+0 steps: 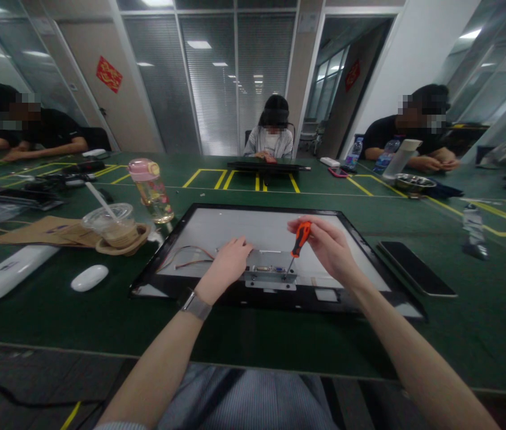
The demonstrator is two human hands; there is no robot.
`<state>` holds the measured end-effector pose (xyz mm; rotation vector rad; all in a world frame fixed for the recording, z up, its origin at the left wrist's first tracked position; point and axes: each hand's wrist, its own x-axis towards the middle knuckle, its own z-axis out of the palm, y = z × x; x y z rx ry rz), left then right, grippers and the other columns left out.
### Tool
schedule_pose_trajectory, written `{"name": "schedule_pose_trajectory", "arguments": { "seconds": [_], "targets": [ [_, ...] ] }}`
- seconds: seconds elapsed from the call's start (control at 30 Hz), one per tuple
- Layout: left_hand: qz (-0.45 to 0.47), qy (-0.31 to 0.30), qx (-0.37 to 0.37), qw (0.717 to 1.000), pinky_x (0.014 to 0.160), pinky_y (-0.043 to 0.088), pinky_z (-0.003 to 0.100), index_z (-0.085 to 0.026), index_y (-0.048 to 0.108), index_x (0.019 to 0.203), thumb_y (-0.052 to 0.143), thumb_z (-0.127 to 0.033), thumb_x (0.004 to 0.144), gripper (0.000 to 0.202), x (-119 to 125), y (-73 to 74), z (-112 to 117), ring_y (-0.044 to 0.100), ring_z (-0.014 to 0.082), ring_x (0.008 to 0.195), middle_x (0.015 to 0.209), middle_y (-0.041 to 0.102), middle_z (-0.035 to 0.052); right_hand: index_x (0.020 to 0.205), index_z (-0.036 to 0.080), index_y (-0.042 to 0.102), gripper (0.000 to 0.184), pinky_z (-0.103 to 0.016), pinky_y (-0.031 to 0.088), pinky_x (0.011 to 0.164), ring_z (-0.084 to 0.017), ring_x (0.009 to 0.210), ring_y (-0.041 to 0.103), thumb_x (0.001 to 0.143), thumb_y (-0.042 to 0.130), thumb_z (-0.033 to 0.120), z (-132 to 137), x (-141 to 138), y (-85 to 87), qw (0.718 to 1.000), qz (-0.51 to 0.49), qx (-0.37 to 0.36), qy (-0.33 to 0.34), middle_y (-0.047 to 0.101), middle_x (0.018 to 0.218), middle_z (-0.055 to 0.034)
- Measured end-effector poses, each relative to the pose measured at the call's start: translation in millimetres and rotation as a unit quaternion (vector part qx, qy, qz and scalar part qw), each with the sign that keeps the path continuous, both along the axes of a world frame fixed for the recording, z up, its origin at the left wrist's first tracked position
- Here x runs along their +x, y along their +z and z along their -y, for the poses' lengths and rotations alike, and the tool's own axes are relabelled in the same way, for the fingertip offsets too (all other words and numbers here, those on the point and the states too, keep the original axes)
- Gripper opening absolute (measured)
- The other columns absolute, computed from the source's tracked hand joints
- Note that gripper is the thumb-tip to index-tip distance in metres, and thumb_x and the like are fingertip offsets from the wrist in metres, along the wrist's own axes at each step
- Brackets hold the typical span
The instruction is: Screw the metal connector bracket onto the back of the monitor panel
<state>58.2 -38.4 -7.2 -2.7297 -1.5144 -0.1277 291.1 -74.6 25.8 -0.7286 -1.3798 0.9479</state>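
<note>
Head view: an orange screwdriver (300,237) is pinched in the right hand (330,249), its tip on the port bracket (271,273), which is held down by the flat, empty left hand (230,261); screw-turning is judged underway, and steady upright pressure is needed

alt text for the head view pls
The right hand holds an orange screwdriver tip-down on a port bracket of a monitor panel lying flat on a green table; the left hand rests against the bracket. Three other people sit around it.
</note>
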Motion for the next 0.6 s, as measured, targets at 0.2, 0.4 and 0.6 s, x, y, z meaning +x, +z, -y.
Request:
{"name": "schedule_pose_trajectory", "arguments": {
  "seconds": [0.2, 0.4, 0.6],
  "targets": [
    [-0.003, -0.008, 0.010, 1.000, 0.092, 0.050, 0.036, -0.015, 0.064, 0.120, 0.038, 0.001, 0.090, 0.043, -0.5, -1.1, -0.6, 0.060, 0.0249, 0.106, 0.114, 0.061, 0.0124, 0.089, 0.031, 0.075, 0.007, -0.037, 0.053, 0.078, -0.018, 0.079, 0.063, 0.082, 0.075, 0.033, -1.9, 4.0, -2.9, 0.997, 0.043, 0.043, -0.050, 0.068, 0.088, 0.0008],
    [0.000, -0.004, 0.005, 1.000, 0.092, 0.050, 0.037, -0.016, 0.065, 0.119, 0.038, 0.000, 0.091, 0.043, -0.7, -1.2, 0.1, 0.060, 0.0254, 0.106, 0.114, 0.060, 0.0123, 0.103, 0.029, 0.076, 0.023, -0.048, 0.048, 0.100, -0.025, 0.103, 0.067, 0.090, 0.063, 0.043, 0.7, 2.3, 3.0, 1.000, 0.002, 0.004, 0.012, 0.075, 0.105, -0.0046],
    [0.003, -0.002, 0.005, 1.000, 0.091, 0.049, 0.036, -0.015, 0.064, 0.121, 0.037, 0.000, 0.091, 0.044, -1.2, -1.4, -0.3, 0.060, 0.0246, 0.105, 0.114, 0.061, 0.0122, 0.085, 0.031, 0.076, 0.011, -0.038, 0.054, 0.077, -0.019, 0.078, 0.064, 0.077, 0.079, 0.038, -1.2, 4.4, -0.7, 0.999, 0.024, 0.021, -0.037, 0.068, 0.084, 0.0008]
  ]
}}
